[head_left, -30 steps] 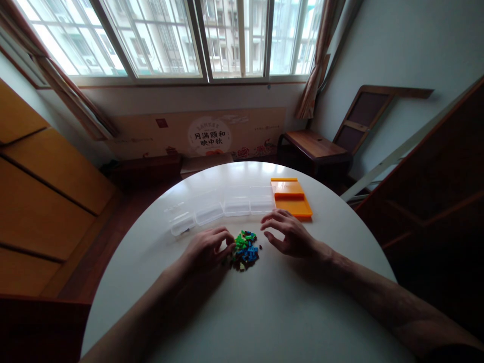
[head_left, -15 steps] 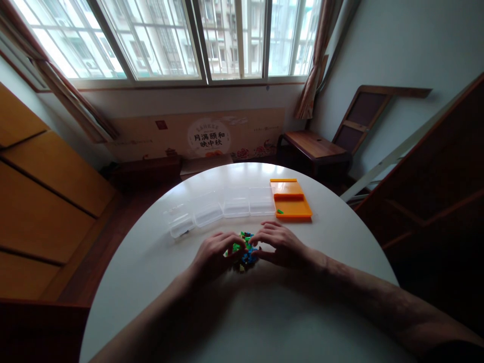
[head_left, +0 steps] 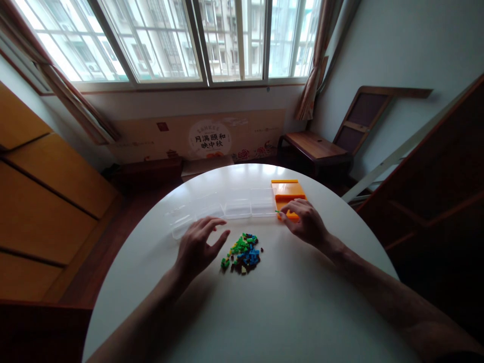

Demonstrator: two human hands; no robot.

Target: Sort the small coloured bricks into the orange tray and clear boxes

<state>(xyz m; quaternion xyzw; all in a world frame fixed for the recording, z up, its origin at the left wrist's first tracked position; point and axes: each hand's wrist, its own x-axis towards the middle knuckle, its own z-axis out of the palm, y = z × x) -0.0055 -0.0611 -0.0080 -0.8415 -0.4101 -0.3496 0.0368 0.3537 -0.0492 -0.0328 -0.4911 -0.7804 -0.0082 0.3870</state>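
Observation:
A heap of small building bricks (head_left: 242,252), mostly green and blue with some yellow and dark ones, lies loose on the white table. Just left of it my left hand (head_left: 198,247) hovers with fingers spread and nothing in them. My right hand (head_left: 304,222) is over the front of the orange tray (head_left: 287,189), its thumb and forefinger pinched at a small green brick (head_left: 278,211) by the tray's left front corner. Whether that brick is lifted clear of the tray I cannot tell.
Several clear plastic boxes (head_left: 237,207) stand in a curved row behind the heap, left of the orange tray. The round white table (head_left: 287,312) has its far edge toward the window wall. A wooden chair (head_left: 315,146) stands beyond, to the right.
Both hands have left the brick heap. My right hand has moved right and away to the orange tray, while my left has drawn back to the left and opened.

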